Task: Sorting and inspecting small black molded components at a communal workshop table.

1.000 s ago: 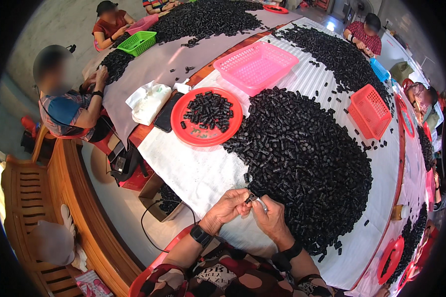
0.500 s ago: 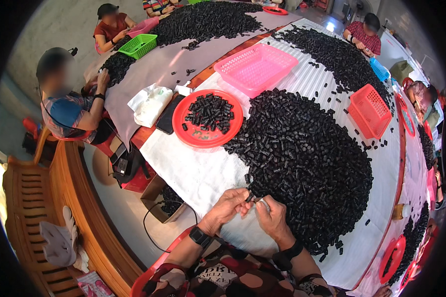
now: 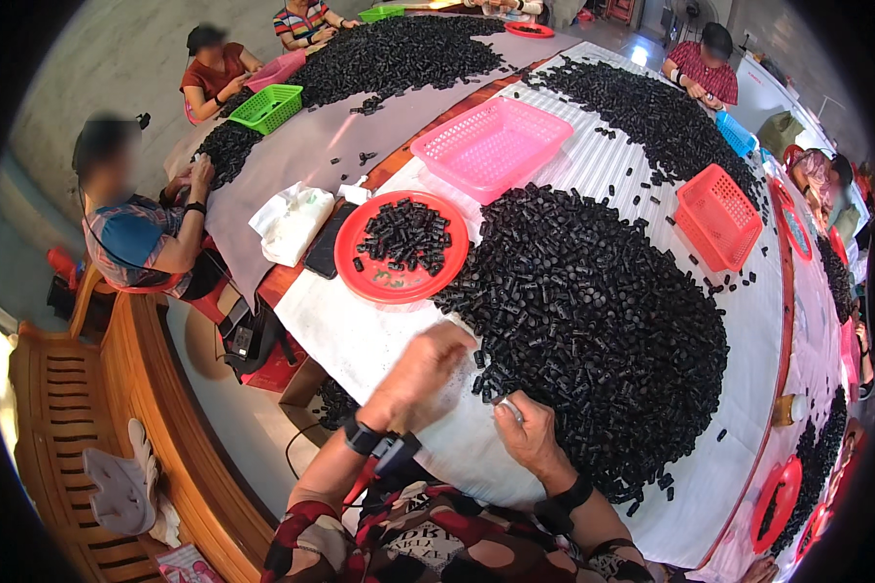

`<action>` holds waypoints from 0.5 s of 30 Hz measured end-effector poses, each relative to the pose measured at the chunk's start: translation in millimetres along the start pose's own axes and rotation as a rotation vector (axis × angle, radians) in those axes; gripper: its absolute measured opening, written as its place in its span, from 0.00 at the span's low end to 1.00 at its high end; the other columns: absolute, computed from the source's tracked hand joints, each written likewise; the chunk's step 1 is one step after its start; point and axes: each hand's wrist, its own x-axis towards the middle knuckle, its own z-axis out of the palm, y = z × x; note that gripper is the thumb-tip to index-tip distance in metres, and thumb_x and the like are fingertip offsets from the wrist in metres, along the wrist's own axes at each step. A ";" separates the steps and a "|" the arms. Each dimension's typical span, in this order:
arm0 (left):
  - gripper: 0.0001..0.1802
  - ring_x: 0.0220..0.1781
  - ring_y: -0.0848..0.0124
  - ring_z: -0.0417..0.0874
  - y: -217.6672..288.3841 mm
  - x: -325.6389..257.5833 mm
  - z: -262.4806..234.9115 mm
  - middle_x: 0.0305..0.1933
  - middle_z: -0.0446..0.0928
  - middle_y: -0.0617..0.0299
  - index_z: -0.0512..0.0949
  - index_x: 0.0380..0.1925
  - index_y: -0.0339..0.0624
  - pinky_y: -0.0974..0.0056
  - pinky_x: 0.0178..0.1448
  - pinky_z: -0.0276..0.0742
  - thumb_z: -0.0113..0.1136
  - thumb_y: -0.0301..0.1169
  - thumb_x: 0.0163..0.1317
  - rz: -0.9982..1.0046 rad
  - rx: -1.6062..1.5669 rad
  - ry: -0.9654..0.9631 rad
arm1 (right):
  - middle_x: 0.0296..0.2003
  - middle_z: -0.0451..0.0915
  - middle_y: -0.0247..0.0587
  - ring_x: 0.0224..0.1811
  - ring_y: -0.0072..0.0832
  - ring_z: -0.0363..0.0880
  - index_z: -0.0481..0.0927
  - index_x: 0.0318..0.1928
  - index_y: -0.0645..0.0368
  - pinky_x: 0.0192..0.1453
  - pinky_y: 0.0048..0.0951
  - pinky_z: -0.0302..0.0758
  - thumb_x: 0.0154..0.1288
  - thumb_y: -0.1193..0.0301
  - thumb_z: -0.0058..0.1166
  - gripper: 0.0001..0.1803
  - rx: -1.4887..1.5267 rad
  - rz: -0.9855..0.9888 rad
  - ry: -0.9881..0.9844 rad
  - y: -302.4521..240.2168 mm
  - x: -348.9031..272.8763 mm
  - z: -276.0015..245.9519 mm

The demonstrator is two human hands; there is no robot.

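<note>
Laid out on the white-covered table point(image 3: 355, 335): a broad heap of black cylindrical pieces point(image 3: 593, 321), to the right of the left grip point(image 3: 433, 361) and beyond the right grip point(image 3: 530, 434). Ahead of the left grip: a red plate point(image 3: 391, 293) bearing similar pieces. Left grip: blurred near the heap; grasping or released, cannot tell. Right grip: clenched on a small pale object point(image 3: 509, 408), kind unclear. For steady handling, pick pieces singly; keep the pale object firmly pinched. Lettering: on the patterned shirt point(image 3: 423, 539), below both grips.
</note>
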 end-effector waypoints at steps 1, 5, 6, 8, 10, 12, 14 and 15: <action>0.12 0.40 0.61 0.78 -6.9 -0.9 12.0 0.36 0.77 0.57 0.78 0.35 0.39 0.62 0.46 0.74 0.61 0.18 0.49 0.142 0.119 -0.059 | 0.23 0.75 0.51 0.25 0.47 0.77 0.73 0.28 0.63 0.28 0.37 0.72 0.64 0.66 0.53 0.13 -0.003 0.001 -0.004 1.8 -0.2 0.0; 0.13 0.44 0.55 0.74 -18.6 -6.6 38.0 0.40 0.74 0.54 0.77 0.36 0.40 0.57 0.48 0.73 0.61 0.18 0.48 0.135 0.314 -0.089 | 0.23 0.75 0.51 0.25 0.47 0.77 0.72 0.28 0.63 0.28 0.37 0.71 0.64 0.67 0.53 0.12 0.001 -0.003 -0.011 -1.6 0.3 -0.9; 0.13 0.44 0.55 0.73 -22.1 -5.3 40.4 0.40 0.73 0.54 0.77 0.36 0.40 0.57 0.49 0.73 0.60 0.18 0.48 0.126 0.336 -0.070 | 0.23 0.75 0.51 0.25 0.47 0.77 0.72 0.28 0.63 0.28 0.37 0.72 0.64 0.66 0.53 0.13 -0.001 -0.003 -0.018 -0.7 0.1 -0.8; 0.13 0.45 0.54 0.73 -28.6 -4.5 42.6 0.40 0.72 0.53 0.76 0.37 0.40 0.57 0.49 0.73 0.60 0.19 0.49 0.138 0.311 -0.044 | 0.23 0.75 0.50 0.25 0.47 0.77 0.73 0.29 0.63 0.28 0.37 0.72 0.64 0.66 0.53 0.13 -0.003 -0.002 -0.026 0.2 -0.4 -0.5; 0.13 0.45 0.54 0.73 -31.3 -5.9 43.4 0.40 0.71 0.52 0.76 0.37 0.39 0.57 0.48 0.73 0.60 0.20 0.50 0.146 0.288 -0.014 | 0.23 0.75 0.50 0.26 0.47 0.78 0.73 0.30 0.63 0.28 0.37 0.72 0.64 0.65 0.53 0.13 0.002 0.000 -0.015 0.3 0.2 -0.3; 0.09 0.39 0.59 0.76 -32.5 -10.4 45.6 0.38 0.74 0.55 0.74 0.39 0.37 0.60 0.45 0.75 0.59 0.22 0.57 0.161 0.284 0.082 | 0.24 0.76 0.50 0.26 0.45 0.78 0.74 0.30 0.63 0.28 0.37 0.72 0.64 0.65 0.53 0.13 0.028 0.007 -0.016 2.9 -0.7 0.1; 0.08 0.36 0.63 0.77 -30.5 -20.2 48.0 0.35 0.75 0.57 0.75 0.39 0.37 0.62 0.41 0.75 0.58 0.25 0.60 -0.054 -0.063 0.071 | 0.24 0.76 0.50 0.26 0.44 0.78 0.75 0.31 0.63 0.29 0.36 0.73 0.65 0.65 0.52 0.13 0.052 0.014 -0.017 2.7 -0.8 -1.7; 0.08 0.32 0.68 0.78 -26.7 -25.2 47.8 0.33 0.77 0.60 0.75 0.40 0.38 0.65 0.37 0.75 0.57 0.28 0.63 -0.266 -0.408 0.055 | 0.24 0.76 0.49 0.25 0.41 0.78 0.75 0.32 0.63 0.29 0.34 0.72 0.65 0.65 0.52 0.13 0.078 0.030 -0.012 -0.5 -0.1 -3.3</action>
